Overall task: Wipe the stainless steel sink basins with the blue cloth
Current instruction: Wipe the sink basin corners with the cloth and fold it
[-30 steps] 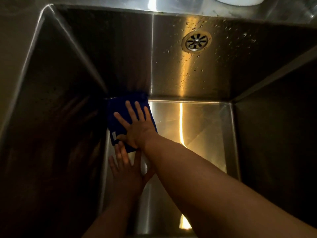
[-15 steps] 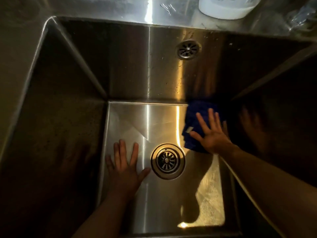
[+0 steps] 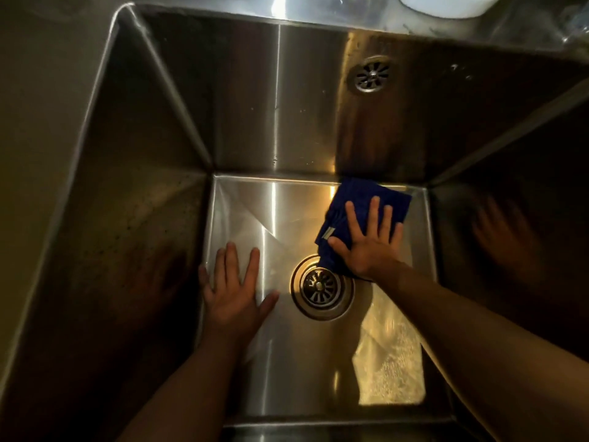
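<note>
In the head view, your right hand point(image 3: 366, 247) lies flat with fingers spread, pressing the blue cloth point(image 3: 360, 199) onto the floor of the sink basin point(image 3: 242, 100) near its far right corner. Your palm hides the cloth's near part, and its near edge reaches the rim of the drain point(image 3: 322, 287). Your left hand point(image 3: 234, 295) rests flat on the bare floor left of the drain, fingers straight, holding nothing. The overflow grate point(image 3: 371, 73) sits on the far wall. The right wall shows only a blurred, dark reflection. A white container point(image 3: 443, 6) is cut off at the top edge.
</note>
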`<state>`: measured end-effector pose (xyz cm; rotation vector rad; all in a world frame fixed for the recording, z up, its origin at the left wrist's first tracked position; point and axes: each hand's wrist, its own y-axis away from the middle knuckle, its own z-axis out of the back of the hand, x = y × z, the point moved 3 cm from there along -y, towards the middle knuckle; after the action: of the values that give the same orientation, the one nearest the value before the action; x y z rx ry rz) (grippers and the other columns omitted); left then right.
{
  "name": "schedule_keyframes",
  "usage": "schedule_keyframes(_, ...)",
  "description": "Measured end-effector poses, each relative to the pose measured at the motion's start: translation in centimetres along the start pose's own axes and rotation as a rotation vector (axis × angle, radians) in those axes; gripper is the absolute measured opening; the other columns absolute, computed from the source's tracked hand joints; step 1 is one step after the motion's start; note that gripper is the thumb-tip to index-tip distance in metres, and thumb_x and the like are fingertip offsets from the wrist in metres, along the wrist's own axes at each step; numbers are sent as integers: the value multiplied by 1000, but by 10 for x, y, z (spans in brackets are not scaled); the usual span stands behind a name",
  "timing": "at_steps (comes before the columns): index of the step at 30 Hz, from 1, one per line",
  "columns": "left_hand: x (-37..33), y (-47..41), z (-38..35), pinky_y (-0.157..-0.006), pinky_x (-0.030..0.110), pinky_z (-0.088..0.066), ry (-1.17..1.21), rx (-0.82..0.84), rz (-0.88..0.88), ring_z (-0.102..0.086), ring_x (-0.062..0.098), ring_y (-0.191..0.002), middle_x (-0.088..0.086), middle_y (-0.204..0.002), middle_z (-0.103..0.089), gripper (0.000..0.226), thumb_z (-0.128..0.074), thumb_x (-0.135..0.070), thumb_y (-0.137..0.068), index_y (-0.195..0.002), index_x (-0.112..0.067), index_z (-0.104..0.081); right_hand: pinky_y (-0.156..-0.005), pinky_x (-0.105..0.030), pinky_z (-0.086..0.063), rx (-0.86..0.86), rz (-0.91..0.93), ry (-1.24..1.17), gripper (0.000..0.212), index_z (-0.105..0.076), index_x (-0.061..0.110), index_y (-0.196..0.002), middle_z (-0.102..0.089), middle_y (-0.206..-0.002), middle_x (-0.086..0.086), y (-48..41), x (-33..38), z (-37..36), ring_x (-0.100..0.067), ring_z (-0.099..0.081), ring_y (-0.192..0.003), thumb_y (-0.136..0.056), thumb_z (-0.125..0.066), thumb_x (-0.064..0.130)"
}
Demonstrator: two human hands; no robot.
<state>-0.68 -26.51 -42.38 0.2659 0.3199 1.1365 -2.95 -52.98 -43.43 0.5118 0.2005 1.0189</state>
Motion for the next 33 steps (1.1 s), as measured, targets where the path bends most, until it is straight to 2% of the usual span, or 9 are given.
schedule_keyframes(3, 5, -1, 4, -114, 54, 7, 7, -13, -15, 8, 32, -147, 17, -159, 7, 84, -36, -65, -86, -153, -28, -2, -111, -57, 17, -28, 53, -6, 81, 24, 44, -145, 37, -153, -9, 0, 47, -1, -36, 31, -141, -86, -19, 78)
schedule_keyframes(9, 5, -7, 26, -113, 56, -22, 155, -288, 0, -31, 43, -135, 26, -149, -29, 68, -36, -29, -81, -146, -10, -34, -110, -58, 20, 101, 184, -35, 77, 20, 39, -148, 42, -149, -11, 1, 149, 0, -39, 37, -137, -93, -25, 69)
schedule_keyframes(13, 4, -25, 42, -111, 58, -27, 201, -375, -30, -28, 42, -134, 24, -149, -27, 65, -43, -27, -84, -145, -9, -29, -116, -53, 8, 197, 353, -367, 67, 11, 44, -149, 33, -155, -1, 2, 170, 23, -30, 26, -144, -98, -32, 56)
schedule_keyframes(15, -2, -40, 48, -115, 58, -18, 153, -325, -59, -19, 39, -140, 21, -154, -17, 74, -49, -35, -85, -150, -17, -18, -115, -54, 1, 64, 340, -441, 76, 10, 46, -149, 29, -157, 0, 3, 138, 39, -28, 20, -146, -96, -43, 51)
schedule_keyframes(18, -16, -67, 53, -116, 56, -4, 57, -220, -152, 1, 36, -146, 15, -159, 2, 84, -45, -51, -85, -152, -28, 0, -112, -62, 7, -51, 187, -275, 88, 14, 49, -146, 34, -155, 1, 9, 56, 42, -33, 26, -143, -90, -54, 54)
schedule_keyframes(22, -21, -102, 46, -115, 57, 4, -62, -24, -221, 23, 34, -143, 8, -158, 22, 86, -40, -66, -86, -149, -38, 12, -109, -65, 8, -4, 63, -117, 91, 15, 54, -144, 43, -148, 5, 18, -32, 27, -30, 34, -139, -83, -51, 70)
schedule_keyframes(26, -5, -118, 35, -113, 56, 10, -88, 225, -199, 37, 25, -138, -1, -149, 43, 83, -23, -79, -82, -136, -49, 32, -109, -65, 10, 106, 94, -77, 86, 23, 63, -135, 40, -151, 5, 19, -63, 5, -30, 34, -140, -83, -44, 75)
schedule_keyframes(30, 3, -112, 36, -115, 57, 10, -136, 272, -175, 38, 25, -137, -1, -147, 45, 80, -17, -81, -80, -126, -50, 40, -108, -61, 16, 125, 91, -73, 84, 33, 68, -122, 42, -150, 6, 18, -68, -1, -27, 37, -138, -83, -41, 76)
schedule_keyframes(33, 4, -100, 35, -114, 58, 11, -149, 339, -122, 42, 26, -134, 1, -143, 50, 81, -18, -79, -82, -125, -47, 42, -107, -61, 18, 161, 92, -65, 85, 32, 65, -127, 50, -142, 8, 16, -68, -2, -28, 39, -136, -84, -41, 75)
